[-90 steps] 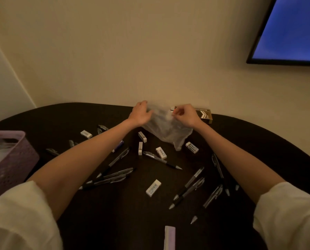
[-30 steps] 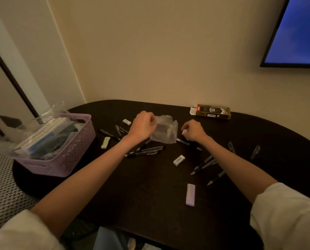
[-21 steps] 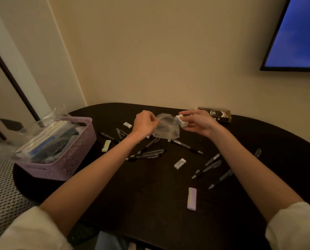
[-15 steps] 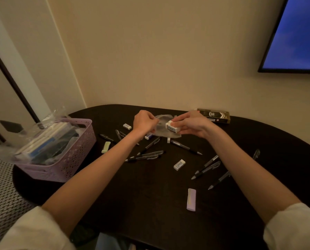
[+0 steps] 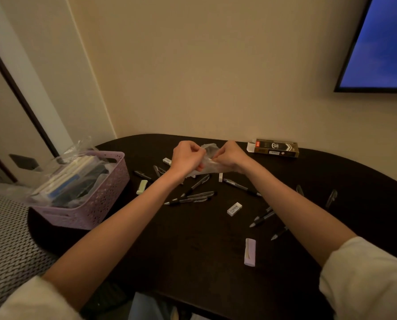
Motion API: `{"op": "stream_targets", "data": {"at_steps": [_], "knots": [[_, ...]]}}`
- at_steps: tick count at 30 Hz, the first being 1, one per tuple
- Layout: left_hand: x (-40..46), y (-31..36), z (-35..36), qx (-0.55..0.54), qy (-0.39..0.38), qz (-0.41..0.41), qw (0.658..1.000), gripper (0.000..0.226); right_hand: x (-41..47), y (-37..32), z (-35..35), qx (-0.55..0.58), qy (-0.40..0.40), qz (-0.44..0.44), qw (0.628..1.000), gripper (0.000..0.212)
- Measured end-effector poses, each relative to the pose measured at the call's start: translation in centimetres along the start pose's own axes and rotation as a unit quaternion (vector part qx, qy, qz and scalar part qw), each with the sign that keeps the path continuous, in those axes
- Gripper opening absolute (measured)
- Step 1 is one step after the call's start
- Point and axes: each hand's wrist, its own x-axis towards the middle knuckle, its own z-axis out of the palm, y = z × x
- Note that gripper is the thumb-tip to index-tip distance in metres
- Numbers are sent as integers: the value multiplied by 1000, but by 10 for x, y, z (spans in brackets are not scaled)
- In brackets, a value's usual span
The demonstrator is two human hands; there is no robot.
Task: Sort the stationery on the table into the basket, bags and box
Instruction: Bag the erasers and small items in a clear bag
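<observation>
Over the far middle of the dark table [image 5: 192, 245], my left hand [image 5: 186, 157] and my right hand [image 5: 230, 155] both grip a small clear plastic bag [image 5: 208, 163] from opposite sides. Whether an eraser is still in my right fingers is hidden. Loose black pens [image 5: 190, 197] and white erasers [image 5: 234, 209] lie scattered below my hands. A pale green eraser [image 5: 142, 187] lies to the left and a lilac eraser [image 5: 250, 251] sits nearer me. A dark box with gold print [image 5: 276, 147] lies at the back right. A lilac basket [image 5: 93, 204] with bagged stationery stands at the table's left end.
More pens [image 5: 263, 218] lie under and beside my right forearm. A wall runs right behind the table, with a lit screen [image 5: 382, 42] at upper right. A woven patterned surface [image 5: 5, 245] is at lower left, beyond the table's rounded edge.
My right hand picked up a white eraser from the table and brought it to the bag's mouth. Both hands now close together on the bag, with the eraser out of sight.
</observation>
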Motion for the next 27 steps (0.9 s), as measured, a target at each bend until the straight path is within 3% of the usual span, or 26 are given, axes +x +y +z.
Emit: {"op": "stream_targets", "data": {"at_steps": [6, 11, 18, 21, 24, 27], "knots": [[-5, -2, -10, -8, 7, -11, 1000, 8, -6, -11, 1, 210, -101, 69, 970, 28], [-12, -16, -10, 3, 14, -30, 999, 10, -17, -7, -4, 258, -139, 52, 955, 22], [-29, -31, 10, -2, 3, -54, 999, 9, -41, 35, -5, 88, 43, 13, 995, 14], [-38, -37, 11, -16, 13, -59, 998, 10, -54, 65, -2, -48, -29, 16, 998, 17], [-46, -41, 11, -25, 16, -67, 997, 10, -60, 87, 2, -195, -131, -25, 972, 36], [-52, -43, 10, -27, 19, -66, 997, 10, -63, 96, 8, -219, -152, -63, 962, 36]]}}
